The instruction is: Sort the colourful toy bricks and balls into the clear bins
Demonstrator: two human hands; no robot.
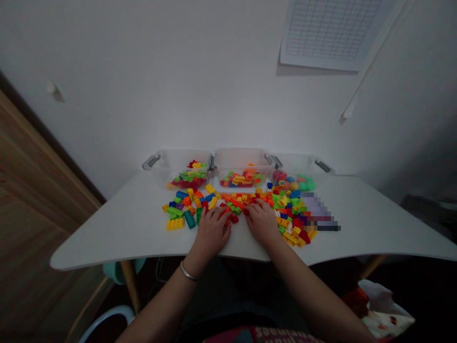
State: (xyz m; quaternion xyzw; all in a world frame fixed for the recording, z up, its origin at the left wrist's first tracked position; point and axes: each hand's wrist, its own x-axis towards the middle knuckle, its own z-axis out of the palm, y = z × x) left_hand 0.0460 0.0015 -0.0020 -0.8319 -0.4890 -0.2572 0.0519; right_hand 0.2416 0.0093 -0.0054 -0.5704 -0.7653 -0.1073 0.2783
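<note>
Head view, left bin: clear wall point(178, 158); green and red pieces low inside, a red-and-yellow cluster point(195, 164) on top. Part-filled.
Middle bin: clear wall point(243, 156); bricks in orange, yellow, green and red point(243, 180) at the bottom, well below the rim.
Right bin: clear wall point(296, 160); rounded pieces point(293, 186), several colours, low inside.
Loose bricks: wide mixed spread point(235, 202) on the white table point(135, 228), in front of all three bins; yellow brick point(175, 224) at the near left edge.
Left hand point(213, 228): fingers bent and slightly spread over red pieces point(228, 216); grip cannot be told.
Right hand point(262, 220): fingertips low at a small red piece point(246, 212); touching or pinching, cannot tell.
Flat object point(319, 209): pixelated, beside the right of the spread; unidentified.
Progress (judged): early to middling; some pieces binned, a larger-looking share loose.
</note>
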